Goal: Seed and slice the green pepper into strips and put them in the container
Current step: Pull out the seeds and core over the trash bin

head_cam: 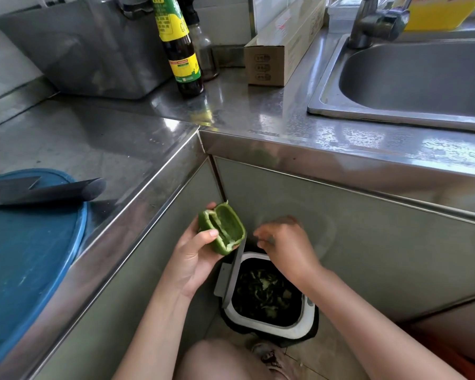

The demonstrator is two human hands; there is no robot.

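Green pepper half (222,229) sits above the bin (309,314), gripped by my left hand (195,256); right hand (285,242) fingers bent, contents unclear. Loose grip could drop it into the bin.

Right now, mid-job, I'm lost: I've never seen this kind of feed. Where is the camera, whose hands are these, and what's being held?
No machine here: one camera worn on a person's head looks down at their two bare hands. The left hand grips a green pepper half, cut side up. The right hand hangs beside it, above a waste bin on the floor with green scraps inside; whether it holds anything is unclear. On the steel counter at left, a knife lies on a blue cutting board. A sink sits at right.
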